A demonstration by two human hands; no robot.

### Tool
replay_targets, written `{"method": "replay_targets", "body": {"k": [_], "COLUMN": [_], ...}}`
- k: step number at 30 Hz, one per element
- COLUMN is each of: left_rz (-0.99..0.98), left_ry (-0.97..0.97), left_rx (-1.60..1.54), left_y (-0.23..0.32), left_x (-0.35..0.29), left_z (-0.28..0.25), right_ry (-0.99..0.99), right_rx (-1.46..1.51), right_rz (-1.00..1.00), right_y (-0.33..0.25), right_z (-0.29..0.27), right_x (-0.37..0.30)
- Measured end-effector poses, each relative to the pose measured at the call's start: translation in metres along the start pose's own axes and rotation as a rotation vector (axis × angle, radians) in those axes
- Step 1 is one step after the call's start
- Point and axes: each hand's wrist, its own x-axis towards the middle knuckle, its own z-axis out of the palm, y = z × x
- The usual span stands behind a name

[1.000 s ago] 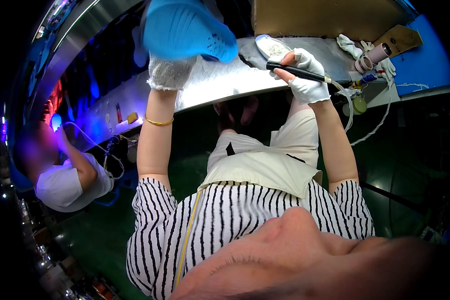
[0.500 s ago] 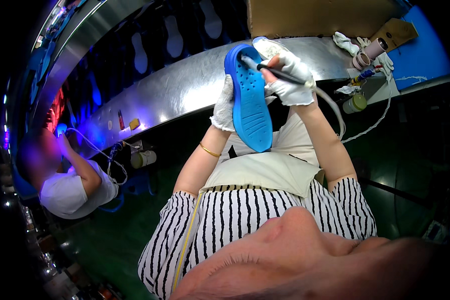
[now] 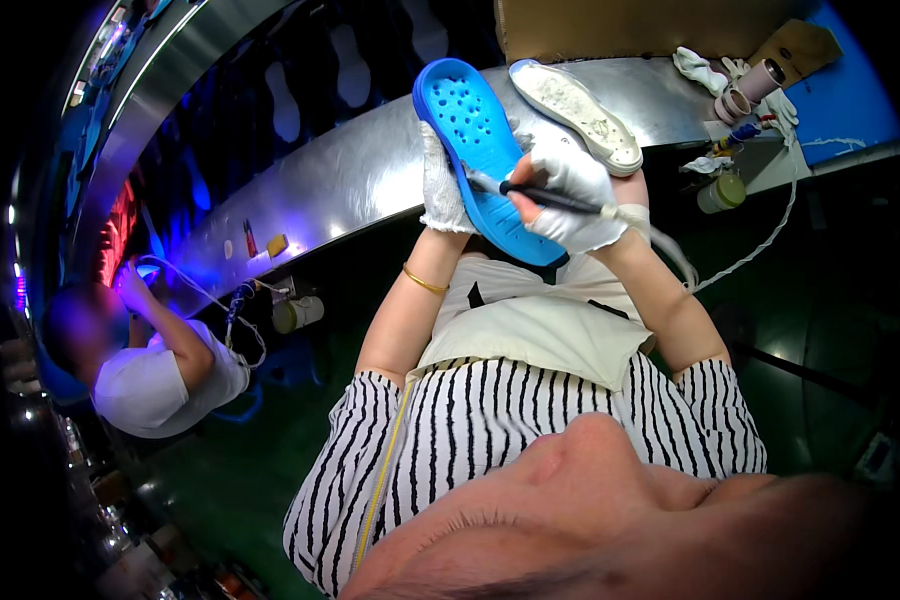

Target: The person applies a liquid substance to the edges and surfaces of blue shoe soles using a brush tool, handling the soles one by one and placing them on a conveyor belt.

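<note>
A blue shoe sole (image 3: 457, 108), tilted and with small holes in its wide end, is gripped along its left edge by my left hand (image 3: 440, 185) in a white glove. My right hand (image 3: 570, 180), in a white glove with bare fingertips, is closed round a black-handled brush (image 3: 548, 197). The pale brush tip touches or nearly touches the sole's left inner edge, about midway along. Just beyond my right hand is a white shoe sole (image 3: 573, 108) with a pitted surface; what supports its near end is hidden.
The curved metal bench (image 3: 340, 195) runs ahead, with a dark belt carrying soles behind it. At right are a cardboard box (image 3: 650, 35), a pink flask (image 3: 763, 80), loose gloves (image 3: 698, 72) and a jar (image 3: 720, 195) with a hose. A person (image 3: 160, 370) works at far left.
The blue sole has shifted up and left and tilted. My right hand has moved the brush from the holed end down to the sole's left edge. More of the white sole shows now.
</note>
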Motion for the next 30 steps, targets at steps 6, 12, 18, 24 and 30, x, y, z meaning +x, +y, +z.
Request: {"method": "replay_targets", "body": {"k": [6, 12, 18, 24, 30], "left_rz": [0.067, 0.022, 0.02, -0.052, -0.08], "left_ry": [0.082, -0.037, -0.084, -0.108, -0.293], "left_rx": [0.051, -0.133, -0.046, -0.204, -0.321], "left_y": [0.008, 0.024, 0.037, 0.014, -0.002], "left_x": [0.005, 0.005, 0.011, -0.012, -0.011], "left_z": [0.003, 0.0, -0.003, 0.029, 0.012], "right_ry": [-0.026, -0.033, -0.152, 0.042, 0.05], "right_rx": [-0.166, -0.043, 0.159, 0.259, 0.376], "right_rz": [-0.13, 0.043, 0.169, 0.28, 0.204], "right_y": [0.004, 0.009, -0.003, 0.016, 0.007], "right_z": [0.007, 0.001, 0.001, -0.028, -0.021], "right_x": [-0.007, -0.013, -0.014, -0.001, -0.005]}}
